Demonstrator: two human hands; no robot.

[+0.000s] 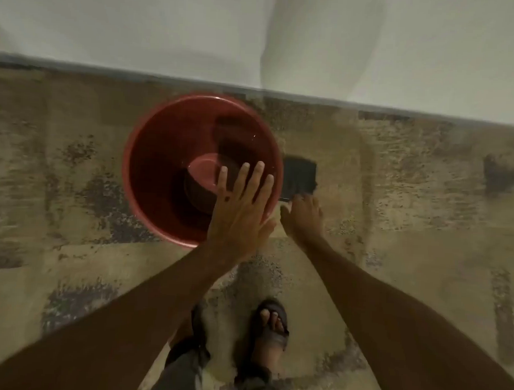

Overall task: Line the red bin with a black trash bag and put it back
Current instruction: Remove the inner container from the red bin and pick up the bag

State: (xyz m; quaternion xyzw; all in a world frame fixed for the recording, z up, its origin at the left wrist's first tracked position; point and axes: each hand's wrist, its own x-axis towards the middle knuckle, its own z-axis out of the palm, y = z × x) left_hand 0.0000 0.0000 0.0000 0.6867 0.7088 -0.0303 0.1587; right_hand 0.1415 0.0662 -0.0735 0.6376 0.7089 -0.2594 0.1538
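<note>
The round red bin [162, 167] stands upright on the floor close to the wall, seen from above, with nothing lining it. My left hand [240, 206] is spread flat with fingers apart over the bin's right rim, holding nothing. A folded black trash bag [299, 174] hangs just right of the bin. My right hand [303, 217] pinches its lower edge, fingers curled downward.
A white wall [257, 32] runs across the top, meeting the worn, mottled tan floor [411, 201] at a grey strip. My sandalled feet [270, 325] stand at the bottom centre, a step back from the bin.
</note>
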